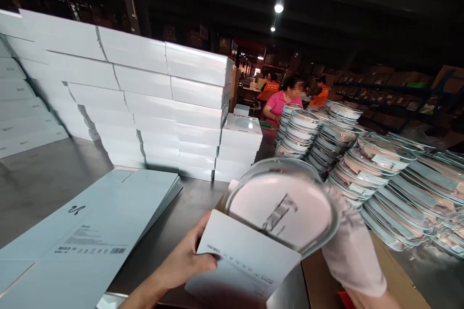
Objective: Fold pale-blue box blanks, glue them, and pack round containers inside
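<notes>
My left hand (pixel 188 260) grips the left edge of an open white carton (pixel 242 263) with small print on its flap. A round glass lid (pixel 282 205) with a pale backing sits tilted in the carton's mouth. My right hand (pixel 351 246), in a white glove and sleeve, is behind the lid's right rim and closed on it; its fingers are mostly hidden by the glass.
Flat unfolded cartons (pixel 90 231) lie on the steel table (pixel 43 178) at left. A wall of stacked white boxes (pixel 163 106) stands behind. Several leaning stacks of glass lids (pixel 380 174) fill the right. A person in pink (pixel 279 101) and others in orange work farther back.
</notes>
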Tool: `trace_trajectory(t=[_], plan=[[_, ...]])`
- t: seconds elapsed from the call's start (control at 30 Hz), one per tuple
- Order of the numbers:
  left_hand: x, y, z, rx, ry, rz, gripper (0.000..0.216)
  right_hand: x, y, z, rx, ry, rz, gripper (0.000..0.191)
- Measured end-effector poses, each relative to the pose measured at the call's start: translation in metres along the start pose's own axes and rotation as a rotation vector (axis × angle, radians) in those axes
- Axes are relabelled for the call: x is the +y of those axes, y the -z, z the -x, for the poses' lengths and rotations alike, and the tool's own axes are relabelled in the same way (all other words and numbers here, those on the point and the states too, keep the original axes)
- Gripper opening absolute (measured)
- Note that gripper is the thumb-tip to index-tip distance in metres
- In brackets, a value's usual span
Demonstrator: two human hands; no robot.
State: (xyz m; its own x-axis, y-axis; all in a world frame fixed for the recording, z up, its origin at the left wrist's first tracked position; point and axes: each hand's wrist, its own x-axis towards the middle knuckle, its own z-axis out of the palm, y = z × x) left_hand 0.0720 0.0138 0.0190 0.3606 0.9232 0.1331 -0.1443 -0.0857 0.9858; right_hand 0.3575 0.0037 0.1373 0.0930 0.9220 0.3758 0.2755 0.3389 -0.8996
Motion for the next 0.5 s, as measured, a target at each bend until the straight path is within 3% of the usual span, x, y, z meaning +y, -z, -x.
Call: trace_trajectory(t=[0.2,0.27,0.4,0.5], plan=[[-0.037,-0.002,0.028,0.208,0.010,0.013,0.127,0.032,-0.029,0.063,0.099,0.236,-0.133,0.040],[-0.043,0.001,0.035,0.235,-0.103,-0.042,0.110,0.041,-0.044,0.080,0.041,0.204,-0.131,0.047],[-0.033,0.003,0.039,0.048,-0.395,-0.256,0.054,0.051,-0.071,0.101,0.014,0.175,0.091,0.066],[-0.021,-0.010,0.039,0.133,-0.368,-0.306,0.046,0.055,-0.084,0.109,0.071,0.070,0.107,0.060]])
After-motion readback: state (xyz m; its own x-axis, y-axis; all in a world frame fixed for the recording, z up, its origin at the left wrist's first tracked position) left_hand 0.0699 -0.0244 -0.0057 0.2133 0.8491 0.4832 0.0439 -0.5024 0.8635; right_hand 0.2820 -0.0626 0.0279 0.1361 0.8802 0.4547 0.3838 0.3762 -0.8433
